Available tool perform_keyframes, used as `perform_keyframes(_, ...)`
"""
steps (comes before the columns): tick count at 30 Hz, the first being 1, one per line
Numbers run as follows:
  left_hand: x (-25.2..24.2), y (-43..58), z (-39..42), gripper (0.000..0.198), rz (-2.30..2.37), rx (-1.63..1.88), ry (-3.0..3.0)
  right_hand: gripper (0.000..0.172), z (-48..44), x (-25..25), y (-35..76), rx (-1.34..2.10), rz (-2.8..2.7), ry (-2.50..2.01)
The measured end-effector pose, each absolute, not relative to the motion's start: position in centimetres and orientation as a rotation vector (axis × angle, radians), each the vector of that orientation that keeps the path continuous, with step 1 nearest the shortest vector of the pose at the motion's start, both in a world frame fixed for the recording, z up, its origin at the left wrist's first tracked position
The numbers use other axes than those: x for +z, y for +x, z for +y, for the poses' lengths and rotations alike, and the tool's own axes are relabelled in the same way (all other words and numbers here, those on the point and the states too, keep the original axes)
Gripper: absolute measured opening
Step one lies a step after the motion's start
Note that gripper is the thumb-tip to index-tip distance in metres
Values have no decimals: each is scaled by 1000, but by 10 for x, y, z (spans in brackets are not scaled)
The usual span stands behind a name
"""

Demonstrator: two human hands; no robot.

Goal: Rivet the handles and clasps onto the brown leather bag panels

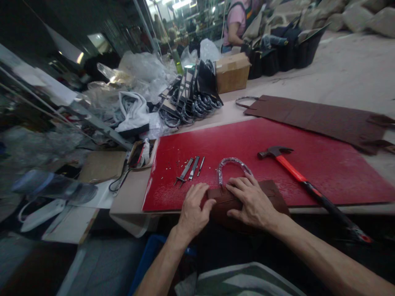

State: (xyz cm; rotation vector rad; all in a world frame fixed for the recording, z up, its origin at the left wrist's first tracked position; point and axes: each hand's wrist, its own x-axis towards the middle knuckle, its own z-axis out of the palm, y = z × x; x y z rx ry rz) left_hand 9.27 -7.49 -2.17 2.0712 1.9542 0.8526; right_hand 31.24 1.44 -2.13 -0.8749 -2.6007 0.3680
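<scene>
- The left hand [194, 209] and right hand [251, 201] are pressed flat, side by side, on a brown leather piece [225, 202]; nothing is gripped.
- The piece is laid at the near edge of the red mat [277, 135], with its plastic-wrapped handle [233, 164] arching away from the fingers.
- Metal punches [190, 168] are lined up to the left, and a hammer [296, 174] is rested to the right.
- A slip off the edge could be caused by uneven pressure.
- No legible writing is seen.

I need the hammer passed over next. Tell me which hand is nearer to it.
Right. The right hand lies flat on the brown leather piece, just left of the hammer handle. The left hand is farther left, beyond the right one.
</scene>
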Motion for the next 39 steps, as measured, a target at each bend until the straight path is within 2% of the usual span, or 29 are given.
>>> perform_keyframes(3, -3, 59, -56, 27, 2285, 837, 1903, 68, 15, -20, 312, 376, -2603, -863)
perform_keyframes(6, 13, 26, -30, 31, 2499, 409, 1753, 68, 15, -18, 312, 379, -2605, -869)
perform_keyframes(11, 26, 5, 12, 27, 2370, -101, 1676, 72, 14, -16, 312, 393, -2638, -877)
perform_keyframes(17, 33, 3, 38, 10, 2248, -361, 1633, 75, 14, -17, 312, 370, -2658, -875)
perform_keyframes(20, 35, -8, 27, 11, 2227, -105, 1566, 74, 14, -17, 311, 366, -2660, -871)
perform_keyframes(22, 34, -13, 9, 16, 2132, 300, 1438, 74, 14, -17, 311, 373, -2658, -872)
perform_keyframes(25, 27, -6, -25, 33, 1827, 996, 1173, 73, 14, -17, 311, 384, -2650, -880)
perform_keyframes(28, 12, 24, -55, 36, 1611, 1407, 1054, 71, 14, -16, 310, 393, -2637, -889)
perform_keyframes(35, -19, 101, -91, 14, 1537, 1739, 1401, 71, 12, -16, 309, 387, -2650, -906)
perform_keyframes(39, -24, 111, -95, 16, 1486, 1741, 1645, 72, 12, -16, 309, 374, -2659, -912)
